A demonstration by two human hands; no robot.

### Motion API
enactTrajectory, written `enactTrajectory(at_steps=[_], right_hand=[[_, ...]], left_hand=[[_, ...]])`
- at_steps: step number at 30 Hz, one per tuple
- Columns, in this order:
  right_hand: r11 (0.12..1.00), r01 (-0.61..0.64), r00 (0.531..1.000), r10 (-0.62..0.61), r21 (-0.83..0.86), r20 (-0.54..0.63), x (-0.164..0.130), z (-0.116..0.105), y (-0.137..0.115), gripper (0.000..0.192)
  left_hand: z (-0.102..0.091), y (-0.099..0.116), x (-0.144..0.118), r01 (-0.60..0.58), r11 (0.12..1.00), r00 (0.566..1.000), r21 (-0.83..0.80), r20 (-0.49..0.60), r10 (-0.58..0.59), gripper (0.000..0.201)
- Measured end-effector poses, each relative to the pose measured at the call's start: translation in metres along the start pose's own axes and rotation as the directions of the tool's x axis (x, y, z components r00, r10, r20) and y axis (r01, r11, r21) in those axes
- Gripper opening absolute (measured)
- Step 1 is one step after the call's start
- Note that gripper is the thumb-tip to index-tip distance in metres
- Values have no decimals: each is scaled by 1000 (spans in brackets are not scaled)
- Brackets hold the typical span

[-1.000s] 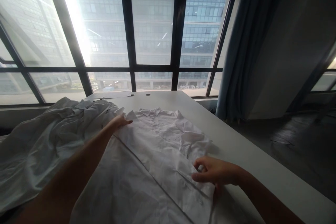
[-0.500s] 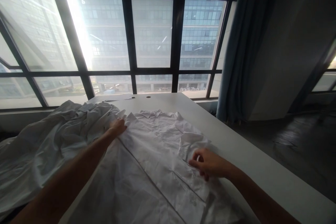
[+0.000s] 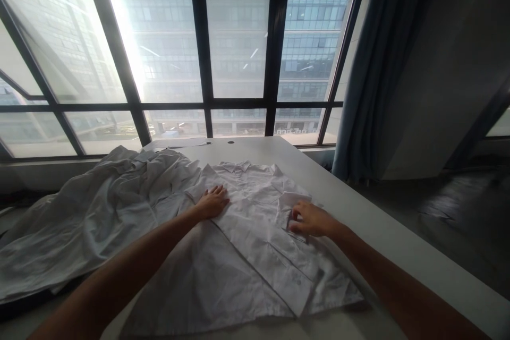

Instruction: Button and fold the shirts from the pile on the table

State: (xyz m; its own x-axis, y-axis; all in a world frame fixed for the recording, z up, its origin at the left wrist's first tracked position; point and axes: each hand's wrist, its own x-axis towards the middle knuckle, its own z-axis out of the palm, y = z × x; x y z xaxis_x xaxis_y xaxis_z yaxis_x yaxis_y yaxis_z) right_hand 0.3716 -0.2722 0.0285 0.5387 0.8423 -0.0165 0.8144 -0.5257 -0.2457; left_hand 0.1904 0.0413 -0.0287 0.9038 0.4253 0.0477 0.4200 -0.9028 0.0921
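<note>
I see my left hand (image 3: 213, 203) pressed flat, open, on the crumpled white cotton shirt (image 3: 255, 244), while my right hand (image 3: 308, 220) pinches its folded sleeve edge.

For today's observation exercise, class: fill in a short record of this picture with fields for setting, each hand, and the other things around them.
Setting: white table beside large windows, dark curtain at right
Main thing: white shirt spread flat, collar toward the windows
Left hand: palm down, fingers spread, pressing on the shirt near its left shoulder
Right hand: fingers on a folded part at the shirt's right side; a grip cannot be told
Other: crumpled pile of white cloth left of the shirt
</note>
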Motion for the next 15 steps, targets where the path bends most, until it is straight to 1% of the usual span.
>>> enactTrajectory(at_steps=[3,5,7,8,9,10,12,13,14,15], right_hand=[[999,31,999,-32,6,21,2,3,3,18],[995,40,997,-46,89,68,3,-1,7,20],[980,24,988,-53,198,145,7,-12,11,27],[971,0,986,-40,238,163,9,-21,10,31],[964,-28,989,-12,264,150,11,-30,7,35],[958,-53,995,25,281,100,13,-40,1,36],[941,-49,995,74,336,-62,17,-57,-21,36],[925,-10,990,64,380,-129,18,-63,-36,34],[908,51,985,23,416,-170,17,-67,-54,31],[894,106,975,-7,435,-223,16,-69,-74,29]], left_hand=[[2,6,-3,1,1000,1000,-13,-27,-1,52],[3,7,-5,9,999,1000,-33,-13,-9,52],[3,6,-7,12,999,1000,-50,18,-11,53],[2,6,-8,12,998,999,-59,31,-11,53],[1,7,-9,13,997,999,-70,31,-11,53],[-2,9,-10,14,996,1000,-85,14,-13,53],[-12,17,-14,5,987,997,-163,-72,-17,53],[-19,22,-16,-4,969,993,-248,-112,-24,55],[-28,27,-20,-9,928,992,-373,-123,-40,62],[-37,33,-25,1,849,994,-529,-92,-58,73]])
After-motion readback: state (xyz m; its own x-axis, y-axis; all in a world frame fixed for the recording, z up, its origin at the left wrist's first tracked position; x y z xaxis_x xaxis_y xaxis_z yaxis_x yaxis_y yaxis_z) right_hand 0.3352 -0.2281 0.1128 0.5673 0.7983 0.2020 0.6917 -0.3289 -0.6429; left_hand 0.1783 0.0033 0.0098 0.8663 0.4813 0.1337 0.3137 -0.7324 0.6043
